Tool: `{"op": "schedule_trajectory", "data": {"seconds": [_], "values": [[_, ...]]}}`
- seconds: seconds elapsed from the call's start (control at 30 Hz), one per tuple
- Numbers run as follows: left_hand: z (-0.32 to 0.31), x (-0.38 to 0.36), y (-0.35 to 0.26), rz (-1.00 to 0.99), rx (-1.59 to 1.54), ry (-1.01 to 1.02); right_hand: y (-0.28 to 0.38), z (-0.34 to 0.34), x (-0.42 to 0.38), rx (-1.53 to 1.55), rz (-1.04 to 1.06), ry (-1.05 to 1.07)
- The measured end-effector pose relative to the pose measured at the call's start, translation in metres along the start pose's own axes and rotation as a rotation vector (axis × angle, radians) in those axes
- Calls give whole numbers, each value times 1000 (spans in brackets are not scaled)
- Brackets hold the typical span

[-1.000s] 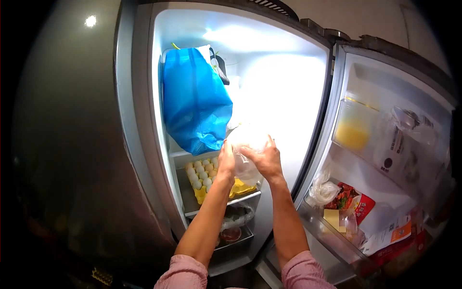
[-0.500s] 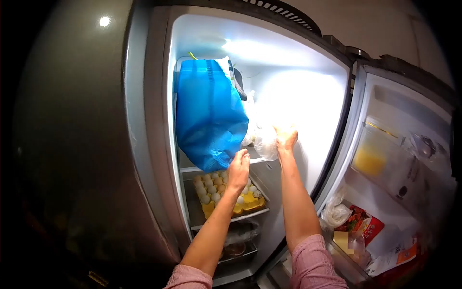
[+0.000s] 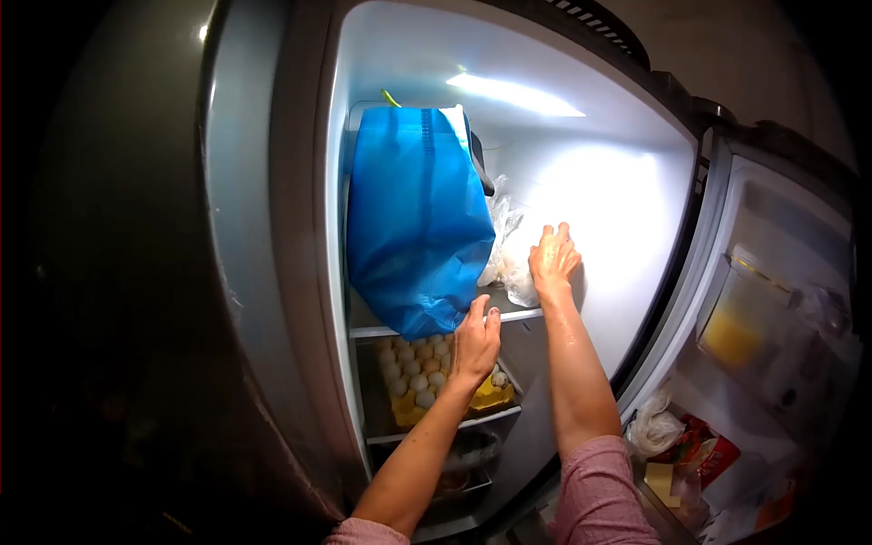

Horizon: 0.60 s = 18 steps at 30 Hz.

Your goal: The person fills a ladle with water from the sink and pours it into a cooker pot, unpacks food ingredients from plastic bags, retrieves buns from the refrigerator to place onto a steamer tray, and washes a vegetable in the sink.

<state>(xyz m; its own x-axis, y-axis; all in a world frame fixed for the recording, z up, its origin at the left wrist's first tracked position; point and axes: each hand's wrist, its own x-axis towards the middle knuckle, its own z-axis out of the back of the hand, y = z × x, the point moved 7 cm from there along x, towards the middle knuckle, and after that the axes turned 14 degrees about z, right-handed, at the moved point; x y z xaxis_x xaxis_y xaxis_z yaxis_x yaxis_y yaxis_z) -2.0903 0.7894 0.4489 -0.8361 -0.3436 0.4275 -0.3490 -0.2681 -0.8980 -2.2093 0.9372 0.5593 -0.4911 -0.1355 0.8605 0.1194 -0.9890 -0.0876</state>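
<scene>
Held the left hand (image 3: 477,343) open at the blue bag's (image 3: 420,213) lower corner, perhaps to guard its bulge over the shelf edge (image 3: 520,315) above the eggs (image 3: 424,398). Reached deeper with the right hand (image 3: 555,262), apparently released, beside the clear plastic bag (image 3: 520,283), probably tucked there to fit alongside; couldn't confirm contact.
</scene>
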Motion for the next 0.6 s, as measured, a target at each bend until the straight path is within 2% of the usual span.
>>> {"op": "schedule_trajectory", "data": {"seconds": [0.07,0.2,0.3,0.4,0.6], "values": [[-2,0,2,-6,18,-3,1,26,-5,-47,3,-87],[-4,0,4,-37,37,1,-5,25,-16,19,-35,24],[-4,2,2,-48,48,-2,-6,29,-24,137,-114,6],[-4,0,2,-38,46,-1,-4,41,-31,138,-135,-120],[-2,2,2,-94,32,-24,-4,78,-58,246,-303,-90]]}}
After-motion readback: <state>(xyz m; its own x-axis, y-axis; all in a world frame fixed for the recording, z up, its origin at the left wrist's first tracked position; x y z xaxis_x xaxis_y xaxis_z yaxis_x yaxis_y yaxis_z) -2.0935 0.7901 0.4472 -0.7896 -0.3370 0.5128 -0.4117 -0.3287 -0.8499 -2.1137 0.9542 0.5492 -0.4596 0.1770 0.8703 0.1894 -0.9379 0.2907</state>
